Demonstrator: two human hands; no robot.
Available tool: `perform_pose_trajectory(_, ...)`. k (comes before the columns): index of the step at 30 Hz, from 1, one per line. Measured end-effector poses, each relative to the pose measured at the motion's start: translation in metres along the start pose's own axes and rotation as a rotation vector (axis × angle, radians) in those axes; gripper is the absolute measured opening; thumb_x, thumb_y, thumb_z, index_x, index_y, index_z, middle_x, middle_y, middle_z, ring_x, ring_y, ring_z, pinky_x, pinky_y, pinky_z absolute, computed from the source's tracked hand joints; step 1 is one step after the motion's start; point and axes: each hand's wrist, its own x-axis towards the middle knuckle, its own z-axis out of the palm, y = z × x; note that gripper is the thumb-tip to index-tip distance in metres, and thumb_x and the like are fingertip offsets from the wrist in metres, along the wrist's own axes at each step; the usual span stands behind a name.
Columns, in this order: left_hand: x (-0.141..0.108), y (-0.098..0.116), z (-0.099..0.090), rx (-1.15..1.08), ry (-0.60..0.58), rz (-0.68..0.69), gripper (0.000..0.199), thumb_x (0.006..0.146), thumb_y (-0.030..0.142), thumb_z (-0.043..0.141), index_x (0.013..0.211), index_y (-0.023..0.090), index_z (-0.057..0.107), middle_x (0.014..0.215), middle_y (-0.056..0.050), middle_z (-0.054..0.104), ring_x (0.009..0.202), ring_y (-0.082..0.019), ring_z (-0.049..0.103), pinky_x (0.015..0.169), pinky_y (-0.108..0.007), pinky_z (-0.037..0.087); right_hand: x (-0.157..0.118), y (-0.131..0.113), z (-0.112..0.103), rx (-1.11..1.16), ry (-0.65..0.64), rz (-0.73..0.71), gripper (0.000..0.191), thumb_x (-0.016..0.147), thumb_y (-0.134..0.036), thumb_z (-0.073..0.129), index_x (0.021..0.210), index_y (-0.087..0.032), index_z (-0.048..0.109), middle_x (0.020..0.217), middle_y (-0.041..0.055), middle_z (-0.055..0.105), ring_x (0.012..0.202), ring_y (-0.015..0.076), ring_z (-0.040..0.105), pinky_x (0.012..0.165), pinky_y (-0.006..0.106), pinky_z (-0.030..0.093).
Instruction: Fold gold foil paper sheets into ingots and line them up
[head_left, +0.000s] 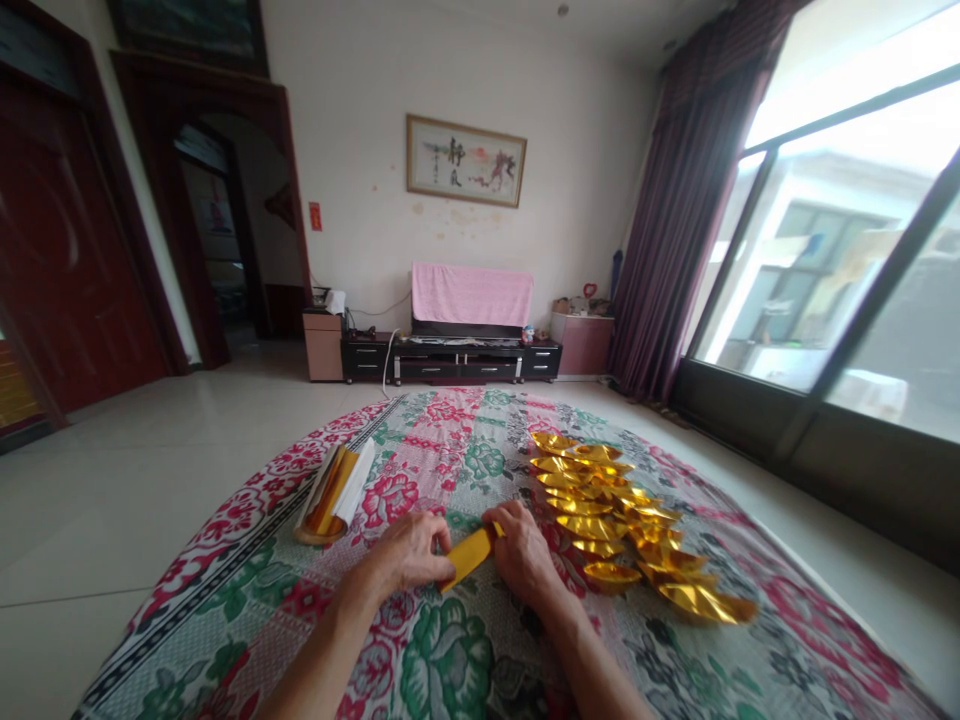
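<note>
A folded strip of gold foil paper [470, 558] is held between my two hands, low over the flowered tablecloth. My left hand [411, 552] pinches its near left end with thumb and fingers. At the far right end, my right hand [520, 545] has its fingers closed on the paper, and the palm side is hidden. Right of my hands lie several folded gold paper ingots [589, 527] in rough rows. To the left rests a curled stack of gold-and-white paper sheets [335, 492].
The round table wears a flowered cloth [450, 655] in red, green and white. Beyond it, a low black TV cabinet [457, 362] stands by the wall, with a pink cloth [472, 293] draped over what stands on it. Windows and a purple curtain [675, 220] are at the right.
</note>
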Motion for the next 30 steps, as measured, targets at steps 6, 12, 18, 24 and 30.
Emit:
perform_pose_trajectory(6,0.006,-0.007,0.006,-0.047,-0.002,-0.008,0.018,0.06,0.024,0.058,0.077,0.019,0.064,0.066,0.003,0.061,0.06,-0.011,0.052,0.053,-0.02,0.033,-0.004,-0.004,-0.004,0.01,0.012,-0.082,0.029,0.067,-0.008,0.048,0.089,-0.02,0.062,0.094,0.0046,0.056,0.088,0.0171,0.05,0.082,0.028,0.038)
perform_pose_trajectory(12,0.01,-0.004,0.007,-0.053,0.273,0.056,0.013,0.07,0.015,0.05,0.073,0.019,0.063,0.073,0.0,0.059,0.068,-0.011,0.053,0.065,-0.021,0.037,-0.003,-0.004,-0.002,0.023,0.087,-0.117,0.019,0.075,-0.012,0.05,0.088,-0.02,0.061,0.092,0.0043,0.056,0.089,0.0173,0.05,0.081,0.028,0.039)
perform_pose_trajectory(18,0.01,-0.004,0.007,-0.086,0.366,0.072,0.011,0.074,0.016,0.052,0.074,0.02,0.062,0.075,0.0,0.057,0.069,-0.012,0.053,0.067,-0.022,0.039,-0.001,-0.007,-0.004,-0.043,0.147,-0.11,0.018,0.084,-0.02,0.048,0.088,-0.023,0.065,0.094,0.0043,0.058,0.089,0.0172,0.051,0.082,0.029,0.037)
perform_pose_trajectory(24,0.013,-0.011,0.011,-0.12,0.372,0.1,0.01,0.074,0.017,0.053,0.074,0.02,0.063,0.076,0.0,0.061,0.07,-0.011,0.055,0.069,-0.021,0.04,0.0,-0.005,0.0,-0.054,0.132,-0.087,0.019,0.083,-0.019,0.049,0.096,-0.023,0.062,0.094,0.0034,0.059,0.09,0.0175,0.05,0.081,0.028,0.035)
perform_pose_trajectory(30,0.012,-0.011,0.008,-0.119,0.388,0.124,0.009,0.075,0.017,0.054,0.075,0.02,0.062,0.075,0.001,0.061,0.072,-0.011,0.056,0.069,-0.021,0.04,0.001,-0.006,0.001,-0.066,0.122,-0.095,0.008,0.081,-0.019,0.053,0.085,-0.021,0.06,0.083,0.0011,0.06,0.083,0.0166,0.051,0.078,0.029,0.032)
